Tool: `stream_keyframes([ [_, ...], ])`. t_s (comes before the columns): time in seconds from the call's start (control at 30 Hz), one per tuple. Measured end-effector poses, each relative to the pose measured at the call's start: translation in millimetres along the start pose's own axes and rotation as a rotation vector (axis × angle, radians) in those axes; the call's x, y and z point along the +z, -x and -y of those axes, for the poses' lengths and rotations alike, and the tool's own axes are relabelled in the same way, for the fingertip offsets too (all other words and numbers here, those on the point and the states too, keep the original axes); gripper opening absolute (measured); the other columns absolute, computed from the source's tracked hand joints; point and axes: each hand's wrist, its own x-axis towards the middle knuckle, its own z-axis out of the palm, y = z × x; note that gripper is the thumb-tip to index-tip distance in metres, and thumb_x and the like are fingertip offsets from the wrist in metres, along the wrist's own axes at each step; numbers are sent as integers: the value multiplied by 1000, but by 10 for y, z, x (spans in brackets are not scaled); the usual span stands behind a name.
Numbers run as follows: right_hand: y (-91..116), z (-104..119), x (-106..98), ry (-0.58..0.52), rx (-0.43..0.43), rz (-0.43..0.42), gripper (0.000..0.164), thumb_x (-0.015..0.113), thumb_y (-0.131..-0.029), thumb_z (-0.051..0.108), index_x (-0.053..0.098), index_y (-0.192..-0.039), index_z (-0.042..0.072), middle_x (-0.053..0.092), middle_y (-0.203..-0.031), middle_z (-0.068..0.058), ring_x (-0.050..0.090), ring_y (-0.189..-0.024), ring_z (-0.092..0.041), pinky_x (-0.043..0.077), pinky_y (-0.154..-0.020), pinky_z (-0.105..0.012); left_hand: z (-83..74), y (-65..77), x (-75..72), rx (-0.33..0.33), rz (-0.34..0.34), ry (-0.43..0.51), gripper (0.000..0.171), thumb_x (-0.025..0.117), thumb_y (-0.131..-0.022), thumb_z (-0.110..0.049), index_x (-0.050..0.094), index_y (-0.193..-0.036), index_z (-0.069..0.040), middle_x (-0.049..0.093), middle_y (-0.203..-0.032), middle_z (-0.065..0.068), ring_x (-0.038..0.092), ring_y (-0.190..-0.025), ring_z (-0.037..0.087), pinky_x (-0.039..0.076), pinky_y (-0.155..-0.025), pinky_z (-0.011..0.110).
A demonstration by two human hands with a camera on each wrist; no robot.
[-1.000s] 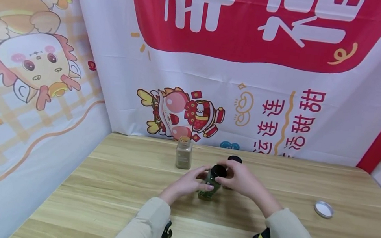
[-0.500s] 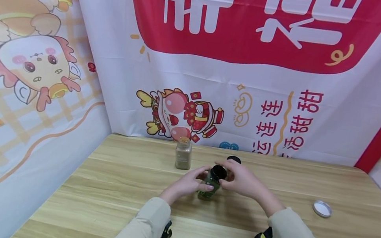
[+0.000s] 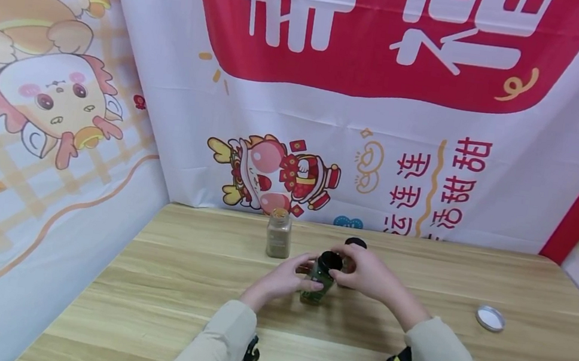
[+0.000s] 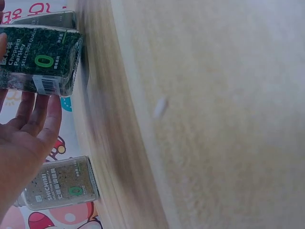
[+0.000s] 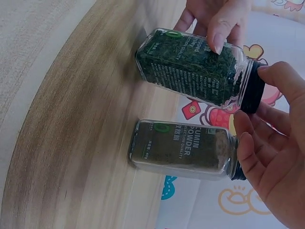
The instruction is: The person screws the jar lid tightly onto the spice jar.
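A clear square jar of chopped parsley, labelled so, leans to the right in the head view. My left hand grips its body, with the thumb across the near side. At the top, my right hand pinches the black lid between thumb and fingers. The lid sits on the jar's neck. Just behind the right hand stands a jar of cumin powder with a black lid, partly hidden in the head view. The right hand's lower fingers are close to that lid; whether they touch it I cannot tell.
A shichimi jar with no lid on its neck stands at the back left of the wooden table. On the right lies a round silver-rimmed lid. A printed cloth hangs along the table's back edge.
The right thumb and fingers have shifted slightly about the black lid. The parsley jar stays in the left hand in nearly the same place.
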Motion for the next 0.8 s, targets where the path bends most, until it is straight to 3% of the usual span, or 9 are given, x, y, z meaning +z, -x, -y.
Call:
stream_keyframes([
  [0.2, 0, -1, 12, -7, 31, -20, 36, 71, -84, 21, 63, -114, 4, 62, -91, -5, 53, -77, -13, 48, -68, -26, -24, 16, -14, -24, 0, 19, 56, 68, -88, -28, 46, -139, -20, 55, -133, 13, 48, -127, 32, 38, -108, 52],
  [0.43, -3, 19, 47, -21, 90, -45, 38, 72, -84, 27, 60, -112, 3, 64, -97, -9, 55, -81, -16, 49, -69, -28, -35, 24, -11, -31, -1, 32, 55, 68, -88, -27, 46, -139, -20, 54, -134, 13, 47, -127, 33, 38, -108, 53],
  [0.63, 25, -1, 39, -3, 6, -13, 51, 69, -86, 21, 54, -131, 4, 59, -102, -8, 54, -79, -13, 48, -68, -24, -29, -10, -2, -23, -6, 16, 57, 70, -87, -24, 47, -139, -15, 55, -132, 14, 51, -125, 32, 44, -104, 49],
  [0.8, 36, -16, 21, -16, -5, 16, 45, 67, -89, 21, 57, -131, 8, 58, -99, -6, 51, -75, -9, 46, -66, -23, -22, -29, -12, -24, 1, 7, 57, 70, -86, -24, 48, -138, -17, 56, -132, 14, 52, -124, 32, 46, -103, 46],
])
